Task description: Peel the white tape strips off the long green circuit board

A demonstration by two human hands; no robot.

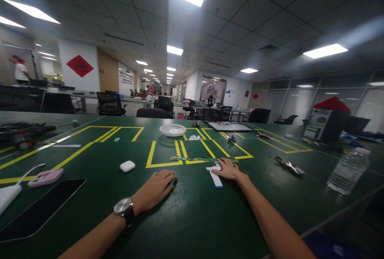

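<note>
My left hand (pixel 156 190) rests on the green table, open with its fingers stretched out, and touches only the tabletop. My right hand (pixel 229 168) lies palm down over a long narrow green circuit board (pixel 195 158). Its fingers are stretched over the board, and its thumb lies apart from them on a white flat ribbon cable (pixel 215 178) with a blue end. Part of the board and cable is hidden under this hand. Beyond the board stands a round white plastic basket (pixel 173 130). A small white earbud case (pixel 127 166) sits left of my left hand.
On the left lie a black phone (pixel 45 207), a pink case (pixel 46 178) and a white charger (pixel 9 197). A water bottle (pixel 349 171) and a metal hand tool (pixel 289 166) are at the right. Yellow tape (pixel 164 164) marks the table. A computer tower (pixel 324 121) stands further back.
</note>
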